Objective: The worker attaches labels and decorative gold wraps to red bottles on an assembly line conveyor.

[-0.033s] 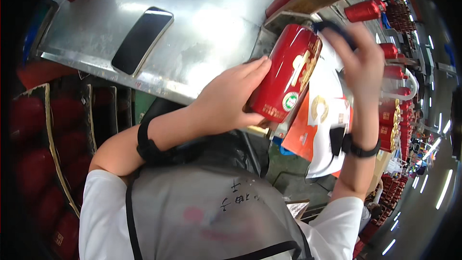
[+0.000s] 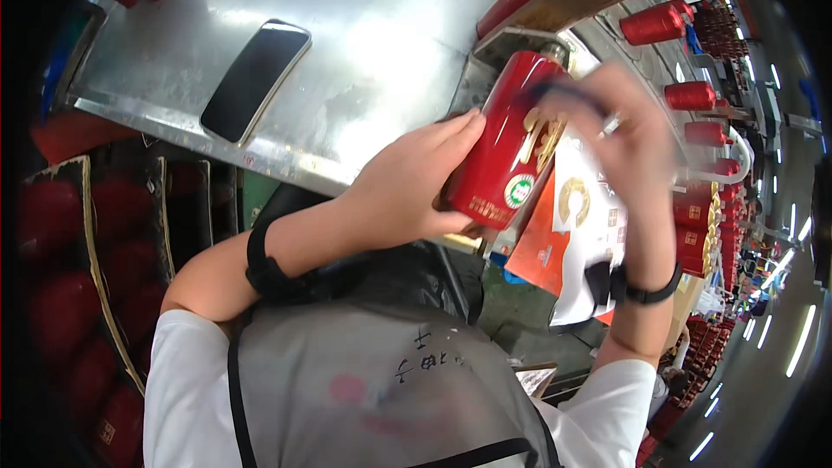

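My left hand (image 2: 416, 173) is wrapped round the lower left side of a glossy red bottle (image 2: 503, 134) with gold raised lettering and a round green-and-white sticker. The bottle is tilted, its silvery neck pointing up and to the right. Over the bottle's upper right side, my right hand (image 2: 628, 134) is smeared by motion. A dark blue strip (image 2: 555, 91), perhaps cloth, runs from its fingers across the bottle's front. A small white bit shows at those fingers. The strip's far side and the bottle's underside are hidden.
A black phone (image 2: 256, 78) lies on the metal table (image 2: 364, 0) to the left. White and orange printed sheets (image 2: 568, 243) are below my right hand. Red bottles (image 2: 654, 23) line the right side. Red items fill a divided crate (image 2: 69, 234) at lower left.
My right hand and the dark strip have moved down and left, from the bottle's neck to its upper body. The neck now shows. My left hand keeps its hold, the bottle shifting slightly.
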Tool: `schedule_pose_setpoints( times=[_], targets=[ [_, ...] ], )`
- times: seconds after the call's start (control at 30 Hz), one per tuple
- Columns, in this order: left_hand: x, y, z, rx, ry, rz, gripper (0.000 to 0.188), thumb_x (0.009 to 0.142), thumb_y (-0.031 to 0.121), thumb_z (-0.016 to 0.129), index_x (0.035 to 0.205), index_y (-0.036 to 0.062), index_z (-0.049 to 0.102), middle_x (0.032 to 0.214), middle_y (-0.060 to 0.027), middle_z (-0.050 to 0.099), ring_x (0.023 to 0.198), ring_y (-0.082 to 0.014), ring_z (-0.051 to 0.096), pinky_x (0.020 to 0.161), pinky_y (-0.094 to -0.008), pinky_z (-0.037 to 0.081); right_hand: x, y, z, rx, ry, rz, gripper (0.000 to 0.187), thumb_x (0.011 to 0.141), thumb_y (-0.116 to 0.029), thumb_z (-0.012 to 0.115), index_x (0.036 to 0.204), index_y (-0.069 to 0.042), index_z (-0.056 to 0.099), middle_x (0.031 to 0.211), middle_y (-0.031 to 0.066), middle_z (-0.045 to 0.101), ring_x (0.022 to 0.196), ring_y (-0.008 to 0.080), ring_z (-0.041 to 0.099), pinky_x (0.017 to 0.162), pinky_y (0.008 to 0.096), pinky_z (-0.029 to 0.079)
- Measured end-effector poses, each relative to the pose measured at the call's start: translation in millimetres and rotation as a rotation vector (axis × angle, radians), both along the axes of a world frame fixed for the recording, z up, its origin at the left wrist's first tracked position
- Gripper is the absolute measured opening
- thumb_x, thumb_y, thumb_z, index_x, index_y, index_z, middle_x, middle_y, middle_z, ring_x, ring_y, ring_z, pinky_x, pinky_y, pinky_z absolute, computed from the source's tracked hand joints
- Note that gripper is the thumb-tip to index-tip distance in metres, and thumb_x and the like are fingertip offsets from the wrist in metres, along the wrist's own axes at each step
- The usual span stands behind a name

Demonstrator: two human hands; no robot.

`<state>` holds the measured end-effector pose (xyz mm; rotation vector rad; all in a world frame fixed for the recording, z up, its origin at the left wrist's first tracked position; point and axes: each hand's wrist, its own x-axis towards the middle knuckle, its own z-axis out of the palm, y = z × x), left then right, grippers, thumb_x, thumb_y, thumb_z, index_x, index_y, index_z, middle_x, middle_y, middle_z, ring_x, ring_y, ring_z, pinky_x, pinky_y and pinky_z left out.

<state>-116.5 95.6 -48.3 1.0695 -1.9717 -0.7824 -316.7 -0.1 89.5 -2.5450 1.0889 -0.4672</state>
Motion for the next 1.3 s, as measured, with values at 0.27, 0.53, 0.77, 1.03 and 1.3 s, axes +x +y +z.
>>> schedule_pose_setpoints(
  times=[0.27, 0.53, 0.77, 1.03, 1.3],
  targets=[
    [9, -9, -11, 0.113, 0.064, -0.135, 0.101, 0.069, 0.021, 0.08, 0.151, 0.0018, 0.026, 0.149, -0.0214, 0.04, 0.132, -0.0351, 0.047, 0.105, -0.0392, 0.045, -16, 13, -25, 0.239, -0.224, -0.071, 0.015, 0.083, -0.007, 0.073, 0.097, -0.002, 0.073, 0.078, 0.0036, 0.063, 0.073, 0.0115, 0.059, 0.066, 0.0271, 0.046],
    [13, -20, -10, 0.065, 0.018, -0.176, 0.102, 0.066, 0.019, 0.081, 0.15, 0.0009, 0.027, 0.149, -0.0228, 0.039, 0.137, -0.0378, 0.041, 0.116, -0.0472, 0.032, -37, 14, -39, 0.181, -0.318, -0.299, 0.017, 0.077, -0.007, 0.076, 0.094, -0.005, 0.072, 0.079, 0.0049, 0.065, 0.072, 0.0173, 0.062, 0.071, 0.0295, 0.049],
    [7, -16, -6, 0.057, 0.015, -0.156, 0.1, 0.066, 0.019, 0.081, 0.149, -0.0002, 0.029, 0.148, -0.0227, 0.041, 0.138, -0.0382, 0.04, 0.118, -0.0503, 0.027, -35, 1, -34, -0.013, -0.261, -0.216, 0.017, 0.077, -0.011, 0.074, 0.093, -0.008, 0.071, 0.08, 0.0078, 0.062, 0.073, 0.0221, 0.064, 0.067, 0.0322, 0.051],
    [5, -7, 2, -0.018, -0.023, -0.113, 0.1, 0.064, 0.019, 0.084, 0.148, -0.0003, 0.033, 0.148, -0.0222, 0.041, 0.136, -0.037, 0.042, 0.116, -0.0505, 0.031, -35, -21, -8, -0.402, 0.066, -0.156, 0.019, 0.076, -0.007, 0.072, 0.096, -0.008, 0.073, 0.082, 0.0063, 0.064, 0.072, 0.0229, 0.064, 0.071, 0.0336, 0.051],
    [16, -16, -10, 0.087, 0.037, -0.152, 0.1, 0.065, 0.014, 0.079, 0.151, 0.0015, 0.029, 0.151, -0.0218, 0.038, 0.141, -0.0378, 0.036, 0.119, -0.0491, 0.026, -24, 16, -38, -0.485, 0.133, 0.168, 0.018, 0.08, -0.014, 0.069, 0.097, -0.008, 0.072, 0.072, 0.0099, 0.057, 0.068, 0.023, 0.061, 0.06, 0.0343, 0.05]
  ],
)
